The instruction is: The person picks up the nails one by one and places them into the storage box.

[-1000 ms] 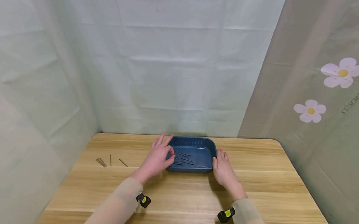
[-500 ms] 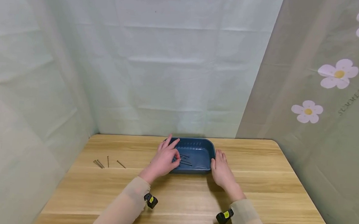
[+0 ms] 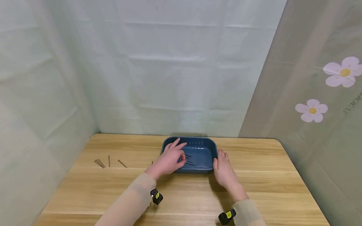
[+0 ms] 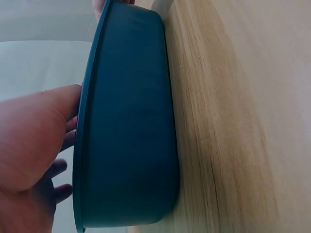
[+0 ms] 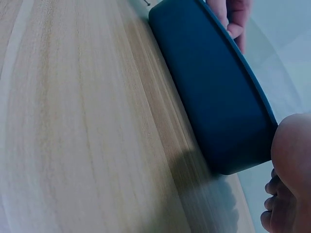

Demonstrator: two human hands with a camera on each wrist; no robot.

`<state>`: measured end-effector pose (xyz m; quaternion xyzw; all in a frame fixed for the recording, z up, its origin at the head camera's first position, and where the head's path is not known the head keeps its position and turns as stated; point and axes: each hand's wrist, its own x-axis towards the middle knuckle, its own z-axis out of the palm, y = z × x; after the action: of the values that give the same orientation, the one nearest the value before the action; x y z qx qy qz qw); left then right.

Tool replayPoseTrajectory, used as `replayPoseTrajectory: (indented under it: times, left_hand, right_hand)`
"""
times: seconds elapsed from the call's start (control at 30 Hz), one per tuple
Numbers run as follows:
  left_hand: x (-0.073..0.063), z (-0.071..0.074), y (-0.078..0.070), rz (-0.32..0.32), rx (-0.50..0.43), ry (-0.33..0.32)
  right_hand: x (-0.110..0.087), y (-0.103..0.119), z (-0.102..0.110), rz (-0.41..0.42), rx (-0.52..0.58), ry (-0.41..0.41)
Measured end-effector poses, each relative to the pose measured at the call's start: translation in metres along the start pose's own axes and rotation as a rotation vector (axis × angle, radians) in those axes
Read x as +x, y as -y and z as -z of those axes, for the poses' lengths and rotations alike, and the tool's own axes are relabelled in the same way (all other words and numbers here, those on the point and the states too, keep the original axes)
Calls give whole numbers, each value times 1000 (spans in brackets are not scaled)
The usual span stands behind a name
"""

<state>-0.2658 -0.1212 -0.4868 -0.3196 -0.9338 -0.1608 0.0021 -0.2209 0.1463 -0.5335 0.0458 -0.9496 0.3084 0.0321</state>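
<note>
In the head view my left hand [image 3: 171, 159] reaches over the left side of a dark blue tray [image 3: 200, 171], thumb and index fingertip pinched together inside the rim, the other fingers spread. They seem to pinch a nail, mostly hidden by the fingers. Several dark nails [image 3: 189, 161] lie on the tray floor to the right of the fingertips. My right hand [image 3: 225, 170] rests against the tray's right wall, its fingers straight along it and its thumb by the near corner. Both wrist views show the tray's outer wall [image 4: 126, 116] standing on the wooden table.
Several loose nails [image 3: 100, 163] lie at the table's left, with a single upright-lying nail [image 3: 109, 161] and a slanted nail [image 3: 122, 163] beside them. One more nail [image 3: 152, 162] shows just left of my left wrist. A pale curtain [image 3: 170, 75] hangs behind the table [image 3: 257, 185].
My left hand has moved right and further over the tray, keeping its pinch and covering more of the nails inside. A nail on the table left of it has come into view. My right hand stays put.
</note>
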Motion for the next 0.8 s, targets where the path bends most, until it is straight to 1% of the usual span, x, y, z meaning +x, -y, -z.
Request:
replayPoseTrajectory:
  times: [0.13,0.27,0.37,0.47,0.6,0.7,0.8]
  left_hand:
    - [6,0,0,-21,6,53]
    - [14,0,0,-32,23,139]
    - [21,0,1,-50,71,209]
    - [29,-1,0,-83,135,264]
    - [37,-1,-3,-149,209,302]
    - [42,-2,-6,-192,254,302]
    - [45,-4,-10,-217,290,299]
  right_hand:
    - [1,0,1,6,5,4]
    - [1,0,2,-3,7,11]
    - [1,1,2,-3,5,10]
    - [1,1,2,-1,3,11]
    - [0,1,2,-1,4,10]
    - [0,1,2,0,4,9]
    - [0,1,2,-3,-1,18]
